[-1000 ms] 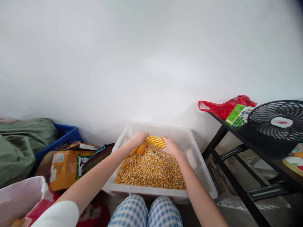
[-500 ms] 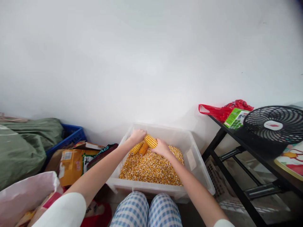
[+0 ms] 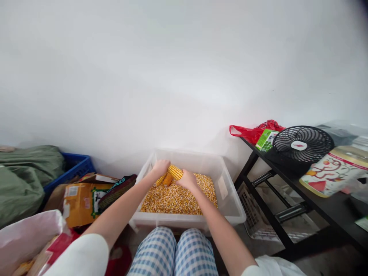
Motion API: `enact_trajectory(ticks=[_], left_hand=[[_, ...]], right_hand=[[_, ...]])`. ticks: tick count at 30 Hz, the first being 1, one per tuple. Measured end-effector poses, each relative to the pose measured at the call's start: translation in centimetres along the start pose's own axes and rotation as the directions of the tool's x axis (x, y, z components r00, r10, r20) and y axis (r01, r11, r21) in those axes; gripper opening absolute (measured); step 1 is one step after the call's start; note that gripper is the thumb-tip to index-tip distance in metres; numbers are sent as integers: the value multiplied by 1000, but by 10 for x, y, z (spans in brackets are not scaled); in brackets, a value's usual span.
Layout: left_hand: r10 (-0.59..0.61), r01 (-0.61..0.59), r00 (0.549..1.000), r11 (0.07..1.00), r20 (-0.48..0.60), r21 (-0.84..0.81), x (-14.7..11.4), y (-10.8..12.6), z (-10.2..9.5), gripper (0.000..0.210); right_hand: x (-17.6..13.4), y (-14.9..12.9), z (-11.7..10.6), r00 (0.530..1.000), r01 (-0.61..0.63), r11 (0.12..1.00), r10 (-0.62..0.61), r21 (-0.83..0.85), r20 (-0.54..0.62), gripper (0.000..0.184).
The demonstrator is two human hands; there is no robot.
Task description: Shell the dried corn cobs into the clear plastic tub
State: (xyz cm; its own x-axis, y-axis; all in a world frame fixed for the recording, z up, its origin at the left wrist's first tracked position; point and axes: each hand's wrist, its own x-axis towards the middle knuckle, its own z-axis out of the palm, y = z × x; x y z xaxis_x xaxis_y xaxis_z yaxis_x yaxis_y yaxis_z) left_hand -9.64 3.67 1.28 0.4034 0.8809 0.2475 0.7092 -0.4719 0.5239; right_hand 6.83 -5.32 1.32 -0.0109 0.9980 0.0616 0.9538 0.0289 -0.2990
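A yellow corn cob (image 3: 175,172) is held above a clear plastic bin (image 3: 184,219), gripped between both hands. My left hand (image 3: 161,167) is closed at the cob's left end. Wrapped round its right end is my right hand (image 3: 187,180). Loose corn kernels (image 3: 175,199) cover the floor of the bin. Just below the held cob, another cob, more orange (image 3: 168,179), lies on the kernels, and a yellow one beside it is partly hidden by my left hand. My fingertips are largely out of sight behind the hands.
To the right, a black table (image 3: 276,163) carries a black fan (image 3: 301,145), a red plastic bag (image 3: 255,132), a green box (image 3: 266,140) and a patterned container (image 3: 330,172). On the left are a blue crate (image 3: 80,165), an orange box (image 3: 79,203) and a white bag (image 3: 34,226).
The view has shifted to the right, so the bin and hands appear further left and more of the table shows. Both hands still hold the same cob.
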Motion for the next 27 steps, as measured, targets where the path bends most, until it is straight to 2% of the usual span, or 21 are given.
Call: enact_trajectory(ticks=[2, 6, 9, 13, 15, 17, 19, 23, 27], left_hand=[[43, -49, 997, 993, 62, 111, -3, 10, -5, 7], [136, -179, 976, 947, 172, 268, -10, 33, -12, 23], [156, -195, 971, 957, 183, 217, -12, 44, -13, 32], [199, -219, 970, 965, 142, 144, -12, 47, -14, 64], [190, -211, 973, 963, 130, 167, -11, 46, -16, 59], [166, -199, 975, 950, 148, 242, -10, 45, -19, 35], [192, -244, 965, 904, 178, 350, -9, 46, -24, 19], [364, -454, 891, 722, 271, 522, -9, 53, -35, 19], [475, -556, 823, 565, 310, 610, -6, 59, -45, 16]], right_hand=[[-6, 10, -11, 994, 110, 991, -111, -74, -11, 42], [-14, 26, -37, 967, 239, 943, -254, -233, -34, 42], [-17, 28, -50, 953, 267, 911, -297, -313, -54, 42], [-22, 21, -57, 940, 286, 876, -335, -388, -65, 42], [-24, 17, -58, 932, 293, 872, -352, -392, -86, 42], [-26, 15, -60, 927, 305, 879, -363, -365, -99, 43], [-25, 15, -61, 930, 318, 899, -357, -302, -84, 48], [-17, 21, -59, 935, 353, 931, -353, -88, 22, 56], [-9, 27, -49, 940, 327, 925, -339, 191, 30, 60]])
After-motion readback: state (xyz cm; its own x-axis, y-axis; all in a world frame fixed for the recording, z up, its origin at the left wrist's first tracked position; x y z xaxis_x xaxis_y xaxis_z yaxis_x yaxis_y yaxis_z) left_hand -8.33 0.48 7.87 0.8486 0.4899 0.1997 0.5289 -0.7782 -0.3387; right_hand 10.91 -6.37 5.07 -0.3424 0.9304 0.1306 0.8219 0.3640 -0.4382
